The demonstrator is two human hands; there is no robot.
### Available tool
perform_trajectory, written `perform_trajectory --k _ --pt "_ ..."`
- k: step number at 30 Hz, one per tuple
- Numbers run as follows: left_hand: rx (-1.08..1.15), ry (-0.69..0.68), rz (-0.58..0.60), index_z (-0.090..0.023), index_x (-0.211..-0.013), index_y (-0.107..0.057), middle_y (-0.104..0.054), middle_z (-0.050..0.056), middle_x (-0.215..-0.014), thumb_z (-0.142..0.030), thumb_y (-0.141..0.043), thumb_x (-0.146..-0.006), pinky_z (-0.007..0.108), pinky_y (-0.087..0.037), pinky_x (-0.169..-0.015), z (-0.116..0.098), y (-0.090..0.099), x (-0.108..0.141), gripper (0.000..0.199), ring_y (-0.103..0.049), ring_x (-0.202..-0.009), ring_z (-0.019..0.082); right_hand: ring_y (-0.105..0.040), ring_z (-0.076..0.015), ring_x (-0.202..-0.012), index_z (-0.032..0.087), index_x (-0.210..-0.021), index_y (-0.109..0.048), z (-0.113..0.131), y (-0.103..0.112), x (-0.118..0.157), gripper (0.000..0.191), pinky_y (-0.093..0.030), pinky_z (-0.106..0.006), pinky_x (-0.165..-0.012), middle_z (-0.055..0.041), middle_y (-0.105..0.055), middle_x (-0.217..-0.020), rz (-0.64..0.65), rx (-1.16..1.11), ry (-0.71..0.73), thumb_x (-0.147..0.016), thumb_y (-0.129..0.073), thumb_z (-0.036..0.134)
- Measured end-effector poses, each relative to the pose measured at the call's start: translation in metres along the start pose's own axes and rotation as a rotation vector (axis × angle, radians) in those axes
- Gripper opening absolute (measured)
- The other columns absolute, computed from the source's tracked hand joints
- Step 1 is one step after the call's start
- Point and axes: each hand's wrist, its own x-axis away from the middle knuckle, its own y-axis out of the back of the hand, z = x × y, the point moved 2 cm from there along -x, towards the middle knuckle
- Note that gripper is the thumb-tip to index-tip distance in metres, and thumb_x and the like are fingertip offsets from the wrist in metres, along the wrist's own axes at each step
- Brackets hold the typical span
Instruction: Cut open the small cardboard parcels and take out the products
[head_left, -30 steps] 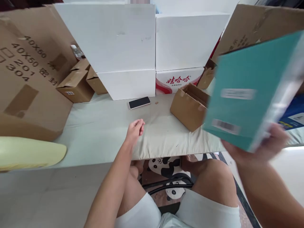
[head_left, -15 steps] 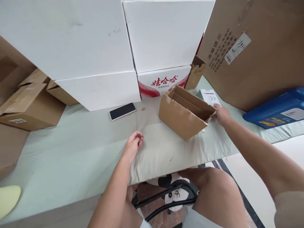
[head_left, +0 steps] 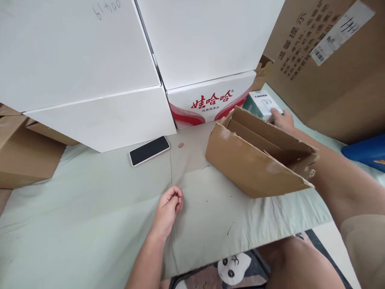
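Note:
My right hand (head_left: 282,119) reaches past the open cardboard box and is closed on the near right corner of a small white and green box (head_left: 263,103) at the back right. The open cardboard box (head_left: 249,160) stands on the cloth in front of it, its inside partly visible, and covers part of my right forearm and the small box's lower edge. My left hand (head_left: 171,208) rests on the cloth-covered table (head_left: 99,208), fingers curled in with nothing visible in them. Beyond it lie a phone (head_left: 149,151) with a dark screen and a small tan piece (head_left: 181,145).
Stacked white cartons (head_left: 99,120) and a red-and-white water carton (head_left: 212,102) wall off the back. A large brown carton (head_left: 325,80) rises at the right, with a blue container (head_left: 365,152) before it. More brown boxes (head_left: 30,156) stand at the left.
The view has shifted closer to the table. My right hand and the small box are farther back, beyond the open box. My left hand stays curled on the cloth.

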Motion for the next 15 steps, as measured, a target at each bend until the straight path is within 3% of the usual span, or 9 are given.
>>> perform_trajectory --k 6,10,15 --pt "0.036 0.026 -0.007 -0.02 -0.067 -0.051 -0.041 -0.007 -0.057 -0.022 -0.058 -0.06 0.022 -0.02 -0.05 -0.005 0.0 0.0 0.011 -0.032 -0.049 0.007 -0.059 -0.0155 -0.092 0.017 -0.093 -0.059 0.008 -0.012 -0.005 0.018 -0.047 -0.033 -0.081 -0.0152 -0.067 -0.112 0.029 0.004 0.001 -0.093 -0.063 0.034" --pt "0.05 0.03 -0.015 -0.02 -0.068 -0.051 -0.042 -0.007 -0.057 -0.021 -0.059 -0.059 0.022 -0.021 -0.051 -0.005 -0.001 -0.001 0.011 -0.032 -0.049 0.007 -0.063 -0.0162 -0.095 0.013 -0.106 -0.059 0.011 -0.025 -0.004 0.021 -0.05 -0.036 -0.087 -0.0201 -0.067 -0.116 0.102 -0.027 0.007 -0.099 -0.055 0.032" --pt "0.076 0.013 -0.007 -0.02 -0.068 -0.051 -0.041 -0.007 -0.057 -0.021 -0.06 -0.059 0.021 -0.02 -0.05 -0.005 -0.002 -0.001 0.012 -0.032 -0.048 0.006 -0.064 -0.0173 -0.111 0.012 -0.112 -0.058 0.009 -0.03 0.001 0.024 -0.049 -0.038 -0.098 -0.021 -0.065 -0.128 0.226 -0.073 0.158 -0.093 -0.066 0.024"
